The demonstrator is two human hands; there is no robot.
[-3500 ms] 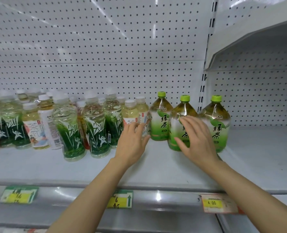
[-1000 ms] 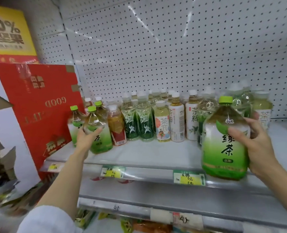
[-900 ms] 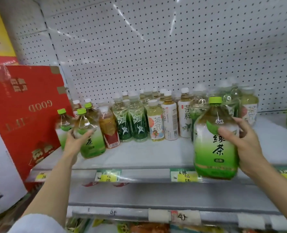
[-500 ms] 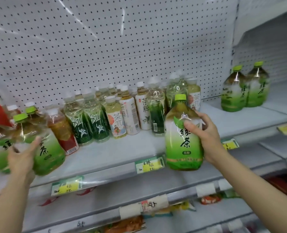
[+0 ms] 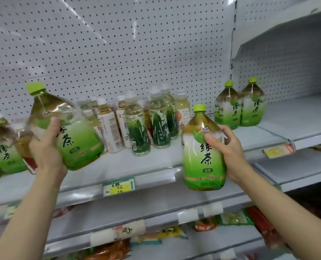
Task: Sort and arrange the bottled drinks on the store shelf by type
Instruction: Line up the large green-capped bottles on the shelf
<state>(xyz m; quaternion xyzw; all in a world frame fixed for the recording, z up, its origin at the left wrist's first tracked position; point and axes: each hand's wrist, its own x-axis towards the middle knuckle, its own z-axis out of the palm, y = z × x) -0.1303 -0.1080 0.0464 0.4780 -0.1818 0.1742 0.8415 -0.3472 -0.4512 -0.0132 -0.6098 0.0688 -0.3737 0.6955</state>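
White pegboard backing (image 5: 118, 44) behind a grey metal store shelf (image 5: 156, 162), yellow-green price tag (image 5: 118, 185) clipped to its front lip. Mixed row of small clear tea bottles with white caps (image 5: 142, 121) standing mid-shelf, at 12 o'clock. Two large green-tea bottles with lime caps (image 5: 239, 106) upright side by side at 2 o'clock, touching, well apart from the small row. Left hand (image 5: 47, 147) wrapped around a large green-labelled tea bottle (image 5: 69, 132), lifted off the shelf and tilted, cap leaning toward 11 o'clock. Another large green-tea bottle (image 5: 0, 145) at 9 o'clock, blurred. Right hand (image 5: 229, 152) gripping a second large green-labelled bottle (image 5: 203, 152), upright, held in front of the shelf edge at 4 o'clock. Packaged goods (image 5: 109, 250) on the lower shelf, indistinct.
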